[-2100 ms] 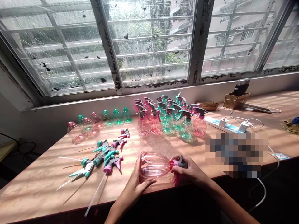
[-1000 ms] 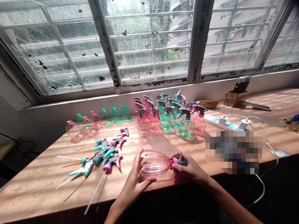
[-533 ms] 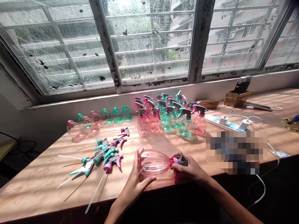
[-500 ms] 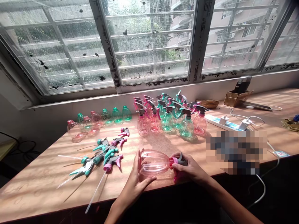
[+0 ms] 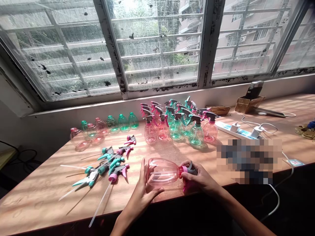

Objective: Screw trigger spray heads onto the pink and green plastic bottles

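Fingers of the left hand (image 5: 143, 193) have straightened and eased back from the base of the pink bottle (image 5: 162, 172) since half a second ago, while the bottle has barely shifted. They stand apart from the thumb, which points along the bottle's near side; whether they touch it I cannot tell. Fingers of the right hand (image 5: 198, 177) are clamped on the spray head (image 5: 190, 168) at the bottle's neck, its pink trigger showing below them. The bottle is held sideways near the front edge of the counter (image 5: 36, 201), neck to the right. Loose heads (image 5: 113, 177) lie in a heap to its left. Behind it stand finished bottles (image 5: 196, 135), with topless bottles (image 5: 123, 123) farther left and a power strip (image 5: 242, 132) to the right.
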The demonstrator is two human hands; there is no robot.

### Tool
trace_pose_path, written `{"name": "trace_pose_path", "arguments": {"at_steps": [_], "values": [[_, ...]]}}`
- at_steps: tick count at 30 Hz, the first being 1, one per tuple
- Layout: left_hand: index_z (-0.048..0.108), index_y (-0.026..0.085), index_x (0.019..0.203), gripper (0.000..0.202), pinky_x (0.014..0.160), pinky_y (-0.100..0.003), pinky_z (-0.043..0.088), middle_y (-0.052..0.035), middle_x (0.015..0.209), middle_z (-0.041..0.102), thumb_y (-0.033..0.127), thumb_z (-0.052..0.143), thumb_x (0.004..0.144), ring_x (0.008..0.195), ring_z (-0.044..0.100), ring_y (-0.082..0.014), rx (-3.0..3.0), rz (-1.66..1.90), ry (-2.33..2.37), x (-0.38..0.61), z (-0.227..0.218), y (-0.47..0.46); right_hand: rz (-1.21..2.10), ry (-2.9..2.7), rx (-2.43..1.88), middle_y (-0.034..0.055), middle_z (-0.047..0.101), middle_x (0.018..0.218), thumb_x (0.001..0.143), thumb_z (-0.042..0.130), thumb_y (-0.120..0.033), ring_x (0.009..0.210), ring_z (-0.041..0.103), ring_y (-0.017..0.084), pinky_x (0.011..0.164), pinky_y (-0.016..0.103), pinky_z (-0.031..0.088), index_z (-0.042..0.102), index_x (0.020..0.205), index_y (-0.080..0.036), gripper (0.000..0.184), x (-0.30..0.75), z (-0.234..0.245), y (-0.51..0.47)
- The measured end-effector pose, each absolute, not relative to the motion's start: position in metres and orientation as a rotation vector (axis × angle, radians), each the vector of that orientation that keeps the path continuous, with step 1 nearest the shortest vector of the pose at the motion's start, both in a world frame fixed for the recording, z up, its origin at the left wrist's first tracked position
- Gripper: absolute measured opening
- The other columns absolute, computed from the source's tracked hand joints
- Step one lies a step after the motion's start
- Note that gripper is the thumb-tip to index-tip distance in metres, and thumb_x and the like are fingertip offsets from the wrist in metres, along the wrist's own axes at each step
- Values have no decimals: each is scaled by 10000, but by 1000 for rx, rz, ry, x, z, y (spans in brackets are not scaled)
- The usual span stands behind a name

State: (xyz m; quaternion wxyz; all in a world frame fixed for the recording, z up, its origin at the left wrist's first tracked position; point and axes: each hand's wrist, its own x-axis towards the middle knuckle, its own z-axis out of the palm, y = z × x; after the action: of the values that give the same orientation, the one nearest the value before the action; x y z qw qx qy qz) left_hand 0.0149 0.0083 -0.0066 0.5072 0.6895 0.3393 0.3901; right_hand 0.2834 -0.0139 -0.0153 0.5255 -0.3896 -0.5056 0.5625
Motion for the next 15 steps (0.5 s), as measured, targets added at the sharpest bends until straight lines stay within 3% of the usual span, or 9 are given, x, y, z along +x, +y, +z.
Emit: {"name": "trace_pose_path", "arguments": {"at_steps": [2,5,11,15], "values": [[71,430,1587,954,1189,-561,324,-77,1678,189,405,728,896,1514,259,-355,1657,932,838,14,-5,8,1349,-1214,-926,0,737,703,789,837,-416,594,676,157,624,281,534,589,1020,-172,418,283,-16,-14],[162,420,1577,901,1205,-547,297,-78,1654,245,389,742,888,1513,262,-355,1692,942,809,14,-10,12,1343,-1199,-924,-3,738,688,788,836,-419,582,679,158,615,279,539,579,1018,-179,420,282,-16,-13],[-21,432,1587,954,1146,-561,383,-117,1592,349,413,674,933,1368,499,-340,1739,986,701,17,-17,17,1362,-1204,-904,-3,739,659,797,823,-436,559,682,163,595,285,557,571,1013,-181,418,282,-14,-14],[-50,399,1593,1062,1193,-548,314,-112,1599,350,390,743,886,1439,404,-341,1761,933,792,17,-5,9,1349,-1230,-927,2,743,680,795,829,-419,575,684,158,601,278,558,583,1011,-174,409,282,-13,-15]]}}
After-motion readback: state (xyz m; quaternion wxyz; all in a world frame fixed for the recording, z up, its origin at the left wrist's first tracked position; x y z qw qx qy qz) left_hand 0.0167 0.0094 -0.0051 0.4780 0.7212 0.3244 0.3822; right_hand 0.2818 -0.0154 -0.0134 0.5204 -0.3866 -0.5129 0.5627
